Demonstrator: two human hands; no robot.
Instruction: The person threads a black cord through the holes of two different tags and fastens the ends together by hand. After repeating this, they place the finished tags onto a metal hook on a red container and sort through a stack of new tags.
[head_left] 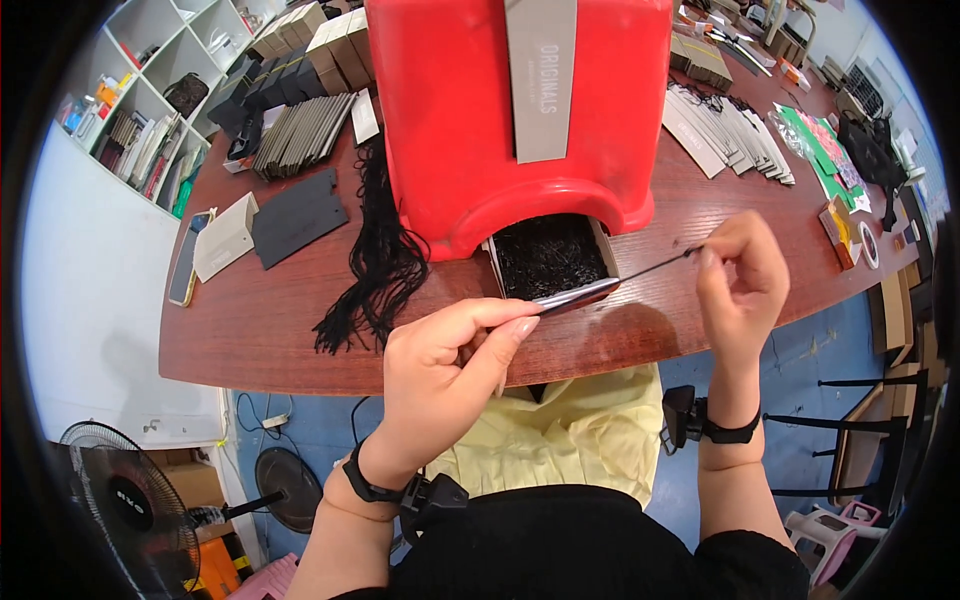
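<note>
My left hand (440, 360) is closed, its thumb and forefinger pinching a narrow grey card tag (580, 294) seen almost edge-on. From the tag a thin black cord (655, 267) runs taut up to the right. My right hand (745, 285) pinches the cord's far end between thumb and forefinger. Just beyond the tag, a small open box (494, 268) of shiny black strands or pieces sits under the arch of an upturned-looking red plastic stool (450, 120). Another grey tag (540, 90) lies against the stool. A loose bundle of black cords (375, 265) rests left of it.
Stacked grey tags (305, 135) stand at the back left, beside dark card pieces (298, 218) and a phone (190, 258). More tags with cords (725, 135) fan out at the right. A tape roll (868, 245) lies near the table's right edge. A fan (130, 505) stands lower left.
</note>
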